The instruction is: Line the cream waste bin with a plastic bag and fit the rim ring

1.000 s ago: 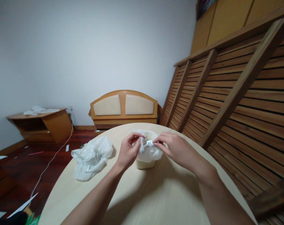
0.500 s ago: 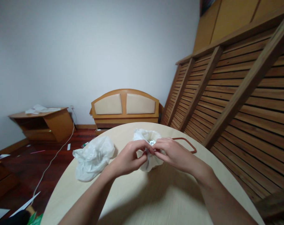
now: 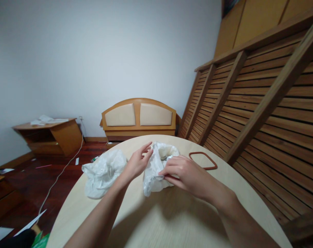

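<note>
A white plastic bag (image 3: 153, 174) stands on the round table, its mouth spread into a loose ring with something pale or shiny inside that I cannot make out. My right hand (image 3: 180, 170) pinches the near edge of the bag between thumb and fingers. At the bag's left side is my left hand (image 3: 139, 160), fingers apart and stretched toward the rim, gripping nothing. To the left, a second crumpled white plastic bag (image 3: 104, 174) lies by my left forearm. A reddish-brown rounded frame (image 3: 210, 168) rests beyond my right hand.
The pale round table (image 3: 135, 220) fills the foreground. Slatted wooden panels (image 3: 249, 124) lean along the right. A padded headboard (image 3: 139, 127) stands against the far wall. On the left are a low cabinet (image 3: 64, 136), a white cable (image 3: 59, 175) and papers on the floor.
My left hand has let go of the bag's near edge and moved up and left. The right hand keeps its pinch, and the bag's near side now hangs wider to the left.
</note>
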Action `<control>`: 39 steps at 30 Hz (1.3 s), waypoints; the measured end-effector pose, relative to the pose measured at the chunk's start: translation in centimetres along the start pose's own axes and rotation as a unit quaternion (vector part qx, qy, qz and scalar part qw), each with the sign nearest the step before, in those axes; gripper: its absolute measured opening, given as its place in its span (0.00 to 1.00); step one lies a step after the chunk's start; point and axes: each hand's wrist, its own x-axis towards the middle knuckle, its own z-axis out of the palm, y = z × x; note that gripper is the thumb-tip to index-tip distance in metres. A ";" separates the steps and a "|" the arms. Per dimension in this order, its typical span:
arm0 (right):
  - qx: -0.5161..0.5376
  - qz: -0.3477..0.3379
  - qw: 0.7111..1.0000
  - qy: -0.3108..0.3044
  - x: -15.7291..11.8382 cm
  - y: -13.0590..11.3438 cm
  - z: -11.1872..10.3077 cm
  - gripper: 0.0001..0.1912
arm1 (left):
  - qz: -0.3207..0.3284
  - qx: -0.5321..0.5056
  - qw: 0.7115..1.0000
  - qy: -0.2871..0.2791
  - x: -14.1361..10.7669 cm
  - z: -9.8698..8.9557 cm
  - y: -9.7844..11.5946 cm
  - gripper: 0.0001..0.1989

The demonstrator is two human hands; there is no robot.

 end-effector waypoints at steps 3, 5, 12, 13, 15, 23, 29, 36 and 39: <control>0.007 -0.019 1.000 -0.012 0.1 -0.5 0.5 0.07 | 0.056 0.009 0.998 -0.040 -0.1 0.3 -0.1 0.21; 0.013 -0.027 0.999 -0.016 0.1 -0.9 0.7 0.08 | 0.091 0.043 0.993 -0.054 -0.3 0.3 0.0 0.18; 0.008 -0.016 0.999 -0.041 0.1 -1.6 0.5 0.09 | 0.141 0.075 0.985 -0.067 -0.7 0.4 -0.3 0.14; 0.006 -0.014 0.999 -0.038 0.0 -1.6 0.5 0.08 | 0.146 0.077 0.984 -0.064 -0.7 0.5 -0.3 0.14; 0.005 -0.007 1.000 -0.030 0.0 -1.5 0.5 0.08 | 0.150 0.079 0.984 -0.061 -0.6 0.5 -0.2 0.14; 0.016 0.019 0.999 -0.023 -0.6 -1.4 -0.5 0.08 | 0.127 0.125 0.982 -0.070 -0.6 0.2 -0.4 0.15; -0.007 0.066 0.998 -0.010 -1.4 -1.1 -2.4 0.08 | 0.152 0.169 0.971 -0.075 -0.5 -0.2 -0.3 0.14; -0.067 0.146 0.987 0.034 -2.7 0.1 -3.4 0.06 | 0.183 0.218 0.952 -0.113 -0.4 -0.4 0.0 0.20; -0.092 0.165 0.981 0.040 -3.0 0.6 -3.4 0.07 | 0.187 0.217 0.953 -0.102 -0.5 -0.4 -0.1 0.21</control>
